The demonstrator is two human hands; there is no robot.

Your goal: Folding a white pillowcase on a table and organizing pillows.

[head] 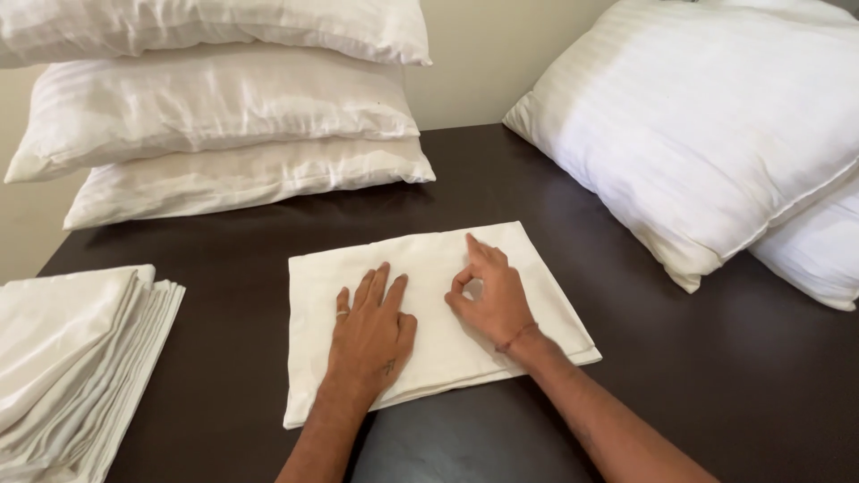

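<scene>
One folded cream cloth (pixel 429 313) at the centre of the dark counter (pixel 716 376), lying flat, its long side running from 9 to 3 o'clock and tilted slightly up toward 2.

Two hands on it, both empty. Left hand (pixel 371 331) pressed palm-down on the cloth's 8 o'clock half, fingers spread narrow and pointing to 12, one ring on a finger. Right hand (pixel 488 295) just beside it at 3 o'clock, resting on the cloth, index finger stretched toward 11, thumb and middle finger curled into a loose ring, gripping nothing; one thin red band at the wrist.

Three white pillows (pixel 224 116) stacked at 10 to 11 o'clock against the pale wall (pixel 492 63), the lowest on the counter, the topmost cut off by the frame edge.

Two more white pillows at 1 to 3 o'clock: one large striped pillow (pixel 707 125) leaning across the corner, one second pillow (pixel 814 250) partly under it, only an edge in view. Five pillows counted in all.

One stack of folded white linen (pixel 72 358) at 8 o'clock, at the counter's edge, well apart from the cloth; many layered edges showing, exact number of pieces impossible to tell.
</scene>
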